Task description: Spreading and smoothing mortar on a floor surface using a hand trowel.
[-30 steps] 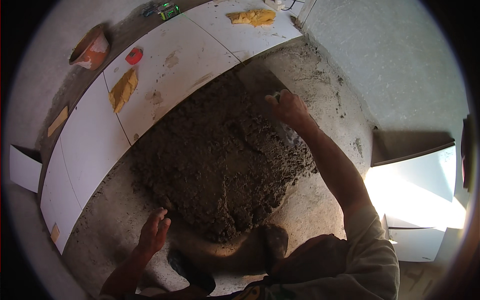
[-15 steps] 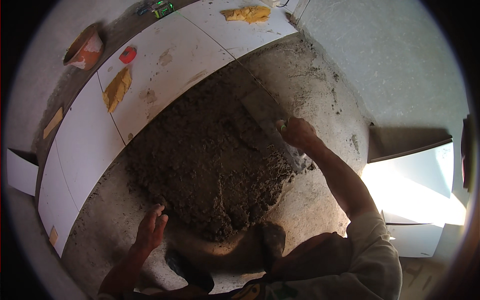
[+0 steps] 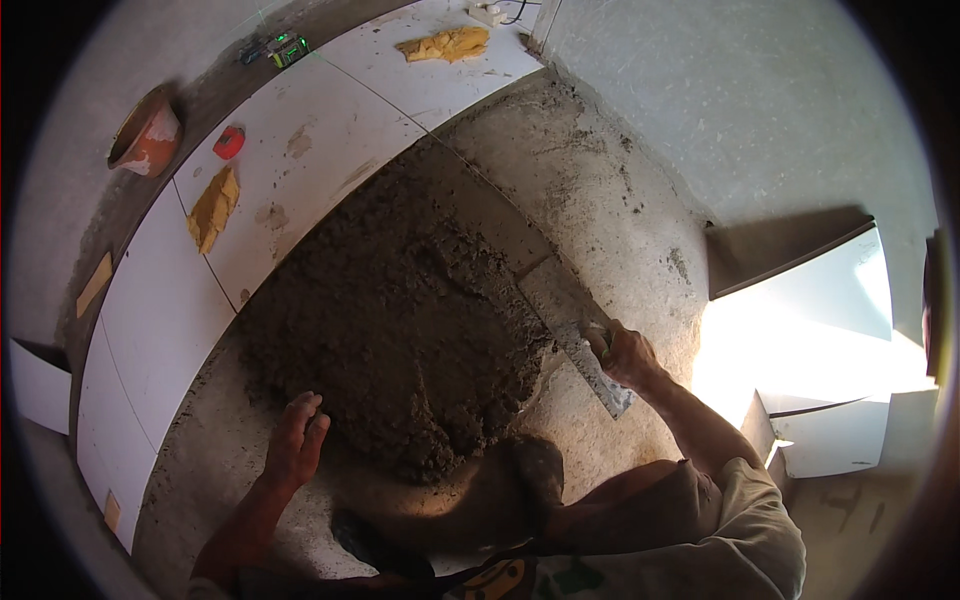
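My right hand (image 3: pixel 630 358) is wrapped round the handle of a long rectangular plastering trowel (image 3: pixel 609 396). The trowel's flat blade lies along the right edge of a broad bed of dark wet mortar (image 3: pixel 370 310), and its near end reaches over the bare concrete. Behind the blade, a smoothed strip of mortar (image 3: pixel 490 205) runs toward the far tiles. My left hand (image 3: pixel 297 440) is held with fingers apart and nothing in it, over the near left edge of the mortar.
Large white tiles (image 3: pixel 330 130) border the mortar on the far and left sides, with yellow crumpled pieces (image 3: pixel 214 208) and a red tape measure (image 3: pixel 229 142) on them. Beyond are a clay-coloured bucket (image 3: pixel 150 140) and a green-lit laser level (image 3: pixel 288 48). White tiles (image 3: pixel 800 300) lean at right.
My right hand has drawn the trowel toward me and slightly right along the mortar's edge. The smoothed strip behind it shows more. The whole view has shifted slightly; my left hand stays open.
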### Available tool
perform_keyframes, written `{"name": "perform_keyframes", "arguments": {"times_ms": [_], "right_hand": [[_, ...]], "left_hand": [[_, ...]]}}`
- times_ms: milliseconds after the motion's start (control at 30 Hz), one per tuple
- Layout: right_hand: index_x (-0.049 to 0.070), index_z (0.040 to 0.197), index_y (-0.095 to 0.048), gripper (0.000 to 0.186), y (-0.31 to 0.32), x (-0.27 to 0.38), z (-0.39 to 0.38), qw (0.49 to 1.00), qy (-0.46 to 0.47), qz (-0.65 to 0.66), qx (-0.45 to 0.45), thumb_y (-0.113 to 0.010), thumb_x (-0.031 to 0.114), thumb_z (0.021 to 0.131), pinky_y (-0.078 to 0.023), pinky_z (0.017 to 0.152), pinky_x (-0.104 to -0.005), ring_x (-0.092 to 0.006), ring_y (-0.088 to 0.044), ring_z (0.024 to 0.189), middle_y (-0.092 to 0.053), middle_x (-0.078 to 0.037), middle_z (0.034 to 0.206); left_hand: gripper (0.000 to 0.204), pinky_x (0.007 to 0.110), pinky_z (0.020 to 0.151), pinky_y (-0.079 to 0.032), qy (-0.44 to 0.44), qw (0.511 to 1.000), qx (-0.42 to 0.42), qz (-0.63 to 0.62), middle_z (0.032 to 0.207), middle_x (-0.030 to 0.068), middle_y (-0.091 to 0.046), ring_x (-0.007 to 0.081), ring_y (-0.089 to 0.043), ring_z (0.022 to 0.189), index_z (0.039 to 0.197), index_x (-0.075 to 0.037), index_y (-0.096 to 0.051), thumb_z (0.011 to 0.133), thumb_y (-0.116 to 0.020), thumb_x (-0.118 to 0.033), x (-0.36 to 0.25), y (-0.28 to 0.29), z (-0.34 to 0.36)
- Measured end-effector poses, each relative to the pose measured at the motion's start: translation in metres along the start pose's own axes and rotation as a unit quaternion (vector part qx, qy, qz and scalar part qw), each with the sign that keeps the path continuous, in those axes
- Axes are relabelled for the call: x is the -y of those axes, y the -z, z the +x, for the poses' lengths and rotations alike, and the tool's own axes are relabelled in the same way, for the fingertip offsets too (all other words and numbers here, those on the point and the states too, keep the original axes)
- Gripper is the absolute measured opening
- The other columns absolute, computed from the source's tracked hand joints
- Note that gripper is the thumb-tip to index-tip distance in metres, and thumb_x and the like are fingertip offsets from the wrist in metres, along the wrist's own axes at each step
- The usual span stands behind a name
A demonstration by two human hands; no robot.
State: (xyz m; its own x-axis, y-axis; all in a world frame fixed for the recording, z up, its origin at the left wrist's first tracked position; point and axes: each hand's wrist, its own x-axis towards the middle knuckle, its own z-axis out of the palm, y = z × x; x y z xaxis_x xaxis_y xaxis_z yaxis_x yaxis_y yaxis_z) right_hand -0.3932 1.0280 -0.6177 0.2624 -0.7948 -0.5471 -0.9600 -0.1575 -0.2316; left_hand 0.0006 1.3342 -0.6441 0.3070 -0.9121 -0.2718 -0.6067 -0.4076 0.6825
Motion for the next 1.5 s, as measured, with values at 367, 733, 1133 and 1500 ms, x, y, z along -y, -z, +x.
{"name": "perform_keyframes", "arguments": {"times_ms": [367, 733, 1133, 1500], "right_hand": [[-0.004, 0.087, -0.062, 0.049, 0.001, -0.042, -0.025, 0.998, 0.035, 0.002, -0.058, -0.053, 0.044, 0.093, -0.051, 0.061, -0.043, -0.0327, -0.066, 0.063, -0.065, -0.02, 0.067], [-0.001, 0.098, -0.062, 0.051, -0.003, -0.005, 0.033, 0.997, 0.021, 0.049, -0.054, -0.052, 0.048, 0.093, -0.051, 0.075, -0.0467, -0.0382, -0.067, 0.078, -0.067, -0.025, 0.082], [-0.003, 0.083, -0.062, 0.054, -0.065, -0.067, -0.03, 0.982, -0.09, 0.129, -0.108, -0.056, 0.051, 0.09, -0.048, 0.067, -0.0469, -0.0373, -0.063, 0.072, -0.062, -0.023, 0.073], [-0.003, 0.08, -0.061, 0.048, -0.027, -0.016, 0.046, 0.976, -0.036, 0.158, -0.146, -0.062, 0.044, 0.089, -0.046, 0.064, -0.0438, -0.034, -0.059, 0.065, -0.062, -0.024, 0.072]], "left_hand": [[0.044, 0.041, 0.099, -0.043, 0.001, 1.0, -0.009, 0.004, 0.132, 0.0202, -0.05, 0.0331, -0.053, 0.117, 0.127, 0.0, -0.051, 0.098, -0.051, -0.032, 0.0, 0.004, -0.009], [0.044, 0.041, 0.1, -0.042, -0.01, 1.0, -0.01, -0.014, 0.132, 0.0205, -0.05, 0.0326, -0.052, 0.119, 0.126, -0.001, -0.052, 0.098, -0.051, -0.034, -0.01, 0.001, -0.007], [0.043, 0.042, 0.097, -0.044, -0.002, 1.0, 0.012, 0.013, 0.132, 0.0202, -0.05, 0.0328, -0.056, 0.111, 0.128, 0.0, -0.05, 0.098, -0.051, -0.032, -0.011, -0.002, 0.003], [0.042, 0.041, 0.098, -0.043, -0.008, 1.0, -0.011, 0.015, 0.131, 0.0203, -0.052, 0.0334, -0.053, 0.116, 0.126, 0.0, -0.052, 0.097, -0.052, -0.032, 0.011, -0.003, -0.01]]}}
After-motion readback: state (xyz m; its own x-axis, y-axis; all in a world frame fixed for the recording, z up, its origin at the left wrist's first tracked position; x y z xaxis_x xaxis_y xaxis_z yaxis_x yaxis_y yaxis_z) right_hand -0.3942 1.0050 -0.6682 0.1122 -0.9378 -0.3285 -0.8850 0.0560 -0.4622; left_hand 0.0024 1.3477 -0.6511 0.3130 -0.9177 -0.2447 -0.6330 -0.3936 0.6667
